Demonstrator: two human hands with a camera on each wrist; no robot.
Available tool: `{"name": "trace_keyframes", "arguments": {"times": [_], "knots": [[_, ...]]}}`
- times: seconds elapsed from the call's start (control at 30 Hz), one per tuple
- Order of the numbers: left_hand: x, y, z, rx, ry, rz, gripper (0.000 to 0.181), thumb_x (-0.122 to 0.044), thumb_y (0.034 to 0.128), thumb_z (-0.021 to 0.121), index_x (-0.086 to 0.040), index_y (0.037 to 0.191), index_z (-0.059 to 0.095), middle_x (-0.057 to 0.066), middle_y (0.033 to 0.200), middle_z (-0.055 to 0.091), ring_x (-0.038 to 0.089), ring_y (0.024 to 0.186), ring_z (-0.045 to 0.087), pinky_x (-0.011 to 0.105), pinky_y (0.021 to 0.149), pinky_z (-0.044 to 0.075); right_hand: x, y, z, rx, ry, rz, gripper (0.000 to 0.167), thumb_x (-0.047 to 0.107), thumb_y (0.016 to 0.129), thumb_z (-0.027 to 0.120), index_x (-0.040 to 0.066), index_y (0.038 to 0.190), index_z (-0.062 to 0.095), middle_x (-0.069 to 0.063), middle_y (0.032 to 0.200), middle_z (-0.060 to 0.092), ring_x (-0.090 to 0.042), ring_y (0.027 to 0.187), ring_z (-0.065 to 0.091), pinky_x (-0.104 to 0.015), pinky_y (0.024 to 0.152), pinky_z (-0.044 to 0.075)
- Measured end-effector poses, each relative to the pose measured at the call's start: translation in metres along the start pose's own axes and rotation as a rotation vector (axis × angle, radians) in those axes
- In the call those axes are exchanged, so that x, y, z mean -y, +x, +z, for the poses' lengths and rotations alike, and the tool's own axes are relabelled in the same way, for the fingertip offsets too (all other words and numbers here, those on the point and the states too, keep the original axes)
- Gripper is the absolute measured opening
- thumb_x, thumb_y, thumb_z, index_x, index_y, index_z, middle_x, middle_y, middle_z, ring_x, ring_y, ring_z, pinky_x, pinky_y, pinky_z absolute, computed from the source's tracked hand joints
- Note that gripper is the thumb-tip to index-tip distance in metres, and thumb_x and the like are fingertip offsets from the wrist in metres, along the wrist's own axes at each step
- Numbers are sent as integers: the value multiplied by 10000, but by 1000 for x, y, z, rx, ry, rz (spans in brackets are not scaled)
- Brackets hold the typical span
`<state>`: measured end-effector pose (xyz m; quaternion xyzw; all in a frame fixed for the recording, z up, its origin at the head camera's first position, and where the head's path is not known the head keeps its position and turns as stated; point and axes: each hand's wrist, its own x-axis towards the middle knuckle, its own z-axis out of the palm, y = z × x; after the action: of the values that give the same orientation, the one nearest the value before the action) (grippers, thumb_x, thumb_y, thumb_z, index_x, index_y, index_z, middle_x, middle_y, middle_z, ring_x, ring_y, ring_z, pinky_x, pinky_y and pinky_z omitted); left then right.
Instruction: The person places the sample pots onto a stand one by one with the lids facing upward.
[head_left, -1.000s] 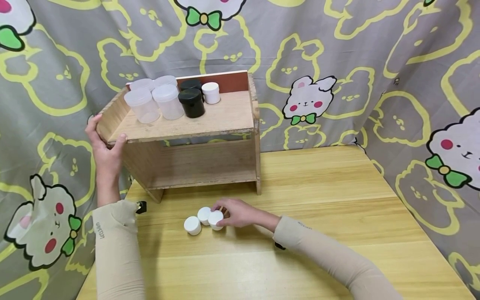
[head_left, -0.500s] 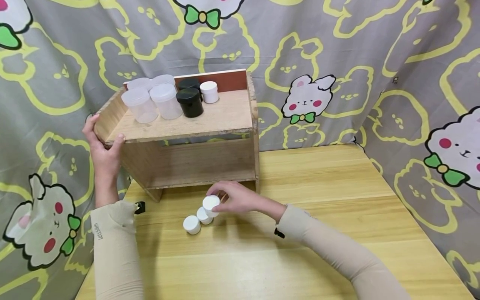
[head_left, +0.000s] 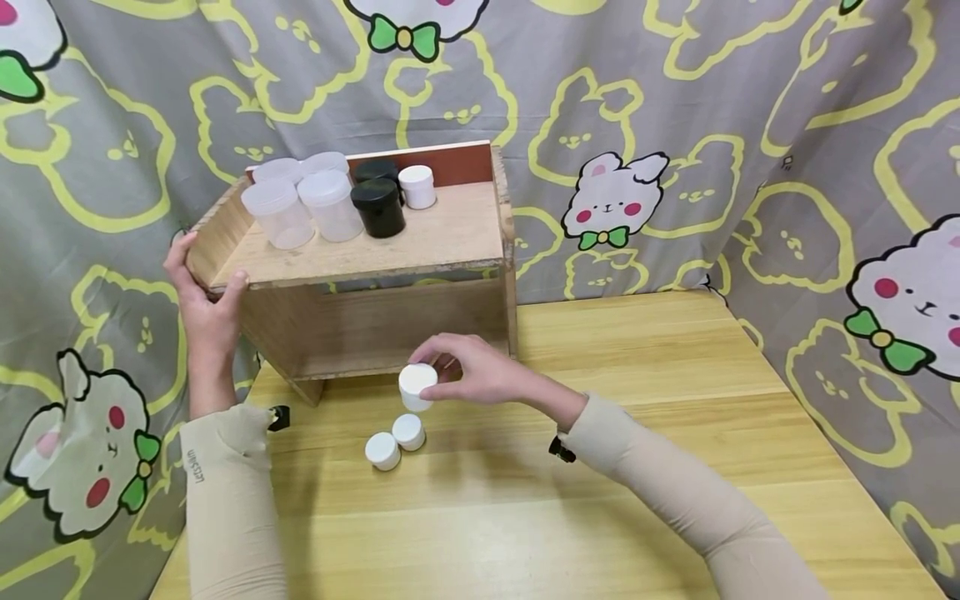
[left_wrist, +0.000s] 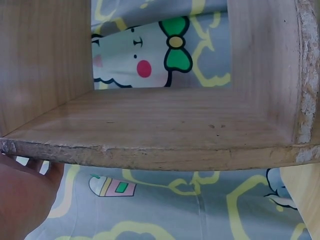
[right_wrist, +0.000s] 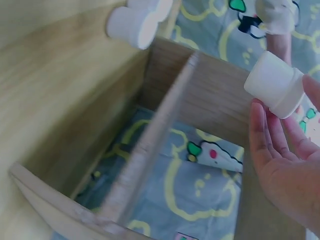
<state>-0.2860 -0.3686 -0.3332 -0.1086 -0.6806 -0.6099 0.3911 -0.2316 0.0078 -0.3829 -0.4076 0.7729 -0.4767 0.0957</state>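
Note:
My right hand (head_left: pixel 480 371) pinches a small white lidded jar (head_left: pixel 417 387) above the table, just in front of the wooden shelf (head_left: pixel 457 233). In the right wrist view, thumb and fingers hold the same jar (right_wrist: pixel 275 85) by its lid end. My left hand (head_left: pixel 208 321) grips the upper board's left front corner; only part of that hand (left_wrist: pixel 30 197) shows in the left wrist view. Below the held jar, a white jar (head_left: pixel 408 432) stands on the table beside another white jar (head_left: pixel 382 451), seemingly touching.
On the top board stand several frosted clear jars (head_left: pixel 330 207), two black jars (head_left: pixel 378 210), one behind the other, and a white jar (head_left: pixel 417 187). Bare board lies right of them. A patterned curtain (head_left: pixel 540 108) hangs behind the wooden table (head_left: pixel 637 375).
My right hand has lifted the white jar off the table, away from the other two, and moved it up toward the shelf. The left hand keeps its grip on the corner.

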Motion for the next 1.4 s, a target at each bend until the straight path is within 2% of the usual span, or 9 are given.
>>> {"name": "trace_keyframes", "arguments": {"times": [0.3, 0.57, 0.83, 1.17, 1.4], "knots": [[1, 0, 0, -1, -3, 15, 708, -64, 814, 698, -207, 1458, 440, 26, 1584, 353, 229, 1358, 390, 287, 1084, 274, 35, 6, -32, -66, -38, -47, 412, 137, 888, 813, 82, 1270, 668, -35, 1182, 696, -120, 968, 686, -250, 882, 567], [1, 1, -1, 1, 25, 18, 709, -77, 818, 697, -211, 1464, 436, 25, 1584, 353, 226, 1350, 394, 293, 1082, 272, 68, 14, -60, -123, -57, -134, 414, 136, 882, 816, 71, 1265, 672, -32, 1158, 706, -122, 934, 698, -261, 864, 576], [0, 0, -1, 3, 37, 25, 707, -77, 817, 690, -205, 1466, 439, 27, 1593, 349, 224, 1356, 395, 284, 1093, 274, 84, 22, -77, -177, -41, -132, 428, 104, 887, 804, 32, 1284, 661, -86, 1173, 706, -166, 959, 710, -279, 890, 571], [5, 1, -1, -11, -1, 28, 719, -35, 801, 702, -182, 1458, 448, 36, 1596, 342, 215, 1381, 382, 259, 1109, 266, 95, 42, -97, -381, -99, -83, 443, 163, 896, 801, 38, 1302, 673, -86, 1211, 700, -191, 1008, 706, -290, 880, 568], [5, 2, -2, -7, 14, 28, 718, -48, 808, 700, -191, 1463, 444, 31, 1591, 348, 213, 1379, 381, 261, 1106, 266, 95, 63, -108, -505, -216, -95, 428, 206, 913, 784, 34, 1290, 675, -90, 1188, 675, -172, 1006, 697, -247, 882, 556]]}}
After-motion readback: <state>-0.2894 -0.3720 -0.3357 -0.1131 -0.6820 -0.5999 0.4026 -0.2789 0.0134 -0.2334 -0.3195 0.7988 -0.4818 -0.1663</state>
